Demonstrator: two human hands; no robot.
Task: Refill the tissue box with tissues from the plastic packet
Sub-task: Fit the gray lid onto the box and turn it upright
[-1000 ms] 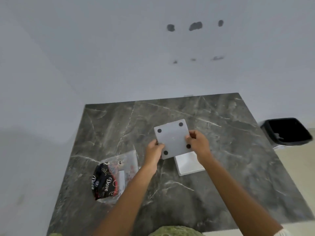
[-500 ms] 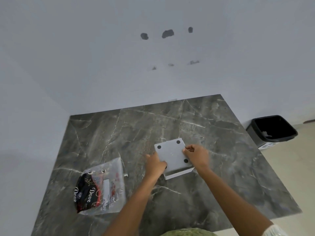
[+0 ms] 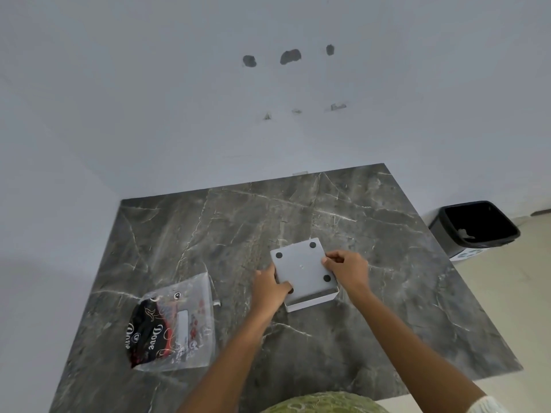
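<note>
A white square tissue box (image 3: 310, 301) stands upside down on the dark marble table (image 3: 226, 234). Its flat white base panel (image 3: 301, 268), with black round feet at the corners, lies on top of it, slightly tilted. My left hand (image 3: 269, 289) grips the panel's near left corner. My right hand (image 3: 346, 268) pinches its right edge. The clear plastic tissue packet (image 3: 173, 323), printed black and red, lies flat at the near left of the table, apart from both hands. The box's inside is hidden.
A black waste bin (image 3: 474, 225) stands on the floor beyond the table's right edge. A plain white wall (image 3: 208, 114) runs behind the table and along its left. A green rounded thing (image 3: 325, 403) shows at the bottom edge.
Both hands have lowered the base panel from above the table down onto the box, covering its opening. The camera view has shifted, so everything sits further left and lower.
</note>
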